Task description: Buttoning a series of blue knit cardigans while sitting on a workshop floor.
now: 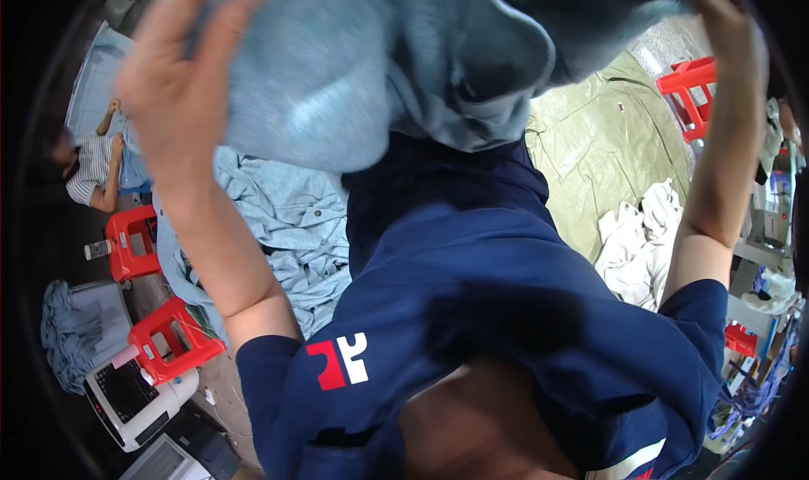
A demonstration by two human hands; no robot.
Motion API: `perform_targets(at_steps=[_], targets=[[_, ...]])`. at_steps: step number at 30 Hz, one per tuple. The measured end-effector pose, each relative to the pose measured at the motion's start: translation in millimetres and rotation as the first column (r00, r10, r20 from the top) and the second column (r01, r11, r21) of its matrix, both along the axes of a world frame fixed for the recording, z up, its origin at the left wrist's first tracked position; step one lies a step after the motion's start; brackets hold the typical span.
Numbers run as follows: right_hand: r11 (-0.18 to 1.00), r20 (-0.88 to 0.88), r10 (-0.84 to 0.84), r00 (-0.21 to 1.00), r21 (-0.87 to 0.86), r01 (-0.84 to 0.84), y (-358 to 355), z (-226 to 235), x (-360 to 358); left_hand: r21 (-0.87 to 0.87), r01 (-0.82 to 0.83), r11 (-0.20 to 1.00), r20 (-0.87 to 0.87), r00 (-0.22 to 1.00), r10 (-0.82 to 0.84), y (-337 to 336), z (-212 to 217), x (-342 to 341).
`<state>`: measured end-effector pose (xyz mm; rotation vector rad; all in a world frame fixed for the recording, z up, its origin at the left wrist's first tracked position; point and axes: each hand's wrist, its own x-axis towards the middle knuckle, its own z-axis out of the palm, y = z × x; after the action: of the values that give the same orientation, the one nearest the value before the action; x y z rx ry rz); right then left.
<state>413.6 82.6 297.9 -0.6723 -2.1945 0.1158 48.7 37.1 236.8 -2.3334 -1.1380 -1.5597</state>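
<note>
Close to the camera: the person's own dark blue shirt [506, 311] fills the lower part of the view, and both bare forearms rise from it.
Left hand [181, 84]: raised high at the upper left, its fingers closed on the edge of a blue-grey denim garment [379, 58]; the fingertips go into the cloth.
Right hand [725, 16]: raised at the upper right rim, against the other end of the same garment; I cannot tell if its fingers are together or apart, because the rim and the cloth hide them.
Garment position: held up between the two hands, above the shirt, hanging in loose folds near the lens.
Below, on the ground: a heap of light blue denim pieces [286, 227] at the left, a pale green tarpaulin [598, 143] at the right with a white cloth pile [640, 235] on it.
Further away: red plastic stools [173, 337], a white machine [135, 396], and another person [88, 172] sitting at the far left.
Risk: the garment may slip from the right side if that grip is weak, and the hanging folds cover much of the view, so the hands could misjudge the heap below.
</note>
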Motion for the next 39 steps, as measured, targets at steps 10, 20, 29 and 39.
perform_targets(at_steps=[10,20,29,39], targets=[[0.690,-0.181,-0.286,0.941,-0.720,0.071,-34.8,-214.6,-41.2,-0.711,0.611,0.348,0.693,0.692,0.201,-20.8,-167.4,-5.1],[0.898,0.030,0.439,0.898,0.002,-0.439,-46.4,-200.4,-132.1,-0.603,0.521,0.603,0.701,0.707,0.090,-52.8,-137.9,32.6],[0.751,-0.127,0.562,0.818,-0.337,-0.568,-22.0,-217.5,-166.3,-0.883,0.394,0.253,0.449,0.867,0.215,-12.0,-172.9,22.8],[0.920,-0.031,0.344,0.938,-0.188,-0.344,-0.4,-254.1,-142.4,-0.678,0.724,0.129,0.689,0.565,0.453,-13.3,-171.6,22.8]])
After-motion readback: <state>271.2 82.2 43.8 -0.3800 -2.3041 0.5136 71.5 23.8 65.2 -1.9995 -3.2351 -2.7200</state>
